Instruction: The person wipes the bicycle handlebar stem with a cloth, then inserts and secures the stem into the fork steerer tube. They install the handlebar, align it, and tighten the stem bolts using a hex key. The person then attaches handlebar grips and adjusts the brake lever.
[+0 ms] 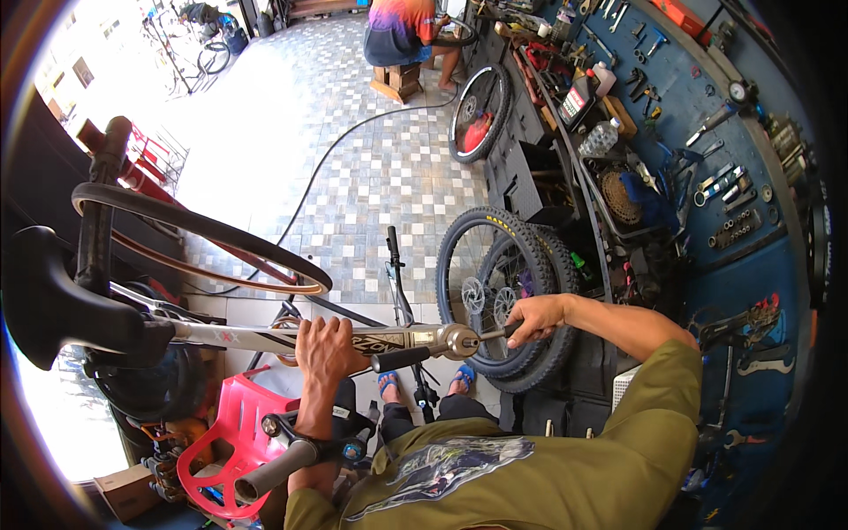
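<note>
A white bicycle frame [238, 336] with dark lettering lies level across in front of me. My left hand [325, 351] is wrapped round its tube, partly hiding it. At the tube's right end sits a round metal piece [461, 341], with a tool with black handles [402, 358] over it. My right hand [537, 319] is closed on the tool's other black handle, at the end of a short metal bar. A handlebar with a dark grip [276, 471] hangs beside my left forearm. The black saddle [35, 296] is at the frame's far left end.
Two wheels with knobbly tyres [491, 291] lean against the dark cabinets on the right. Tools hang on a blue board [698, 97]. A pink plastic chair [231, 442] stands at the lower left. A co-worker in a bright shirt [399, 34] sits on a wooden stool farther off.
</note>
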